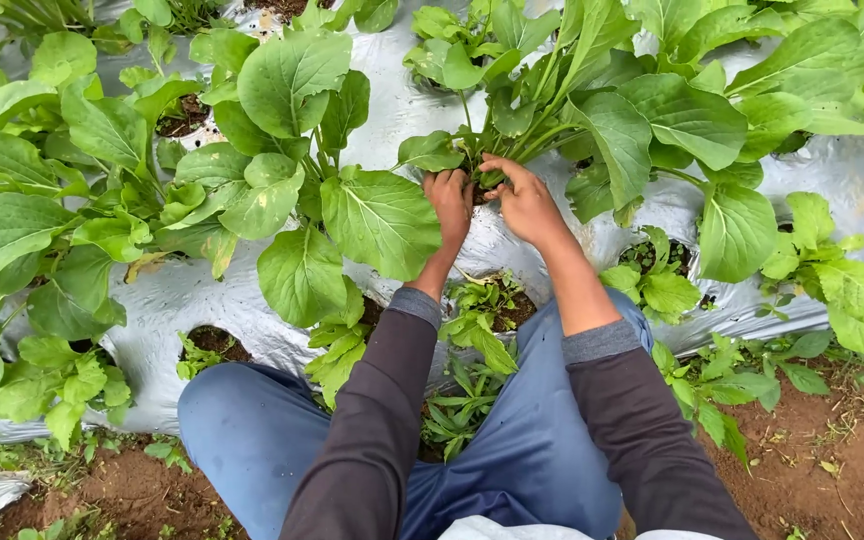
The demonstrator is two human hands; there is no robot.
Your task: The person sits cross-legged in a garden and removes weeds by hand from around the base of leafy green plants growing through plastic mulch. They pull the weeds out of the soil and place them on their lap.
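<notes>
Silver plastic mulch (182,300) spreads under and around both hands, cut with planting holes. Leafy green plant (552,110) rises just beyond the hands, stems gathering at its base between them. Another broad-leaved plant (292,170) stands to the left of the left hand. Left hand (449,205) is curled closed at the stem base, seemingly gripping it; right hand (525,200) pinches the stems with bent fingers.

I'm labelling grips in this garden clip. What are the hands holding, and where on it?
Both the left hand and right hand grip a leafy plant at the base of its stems, where it leaves the silver sheet.
</notes>
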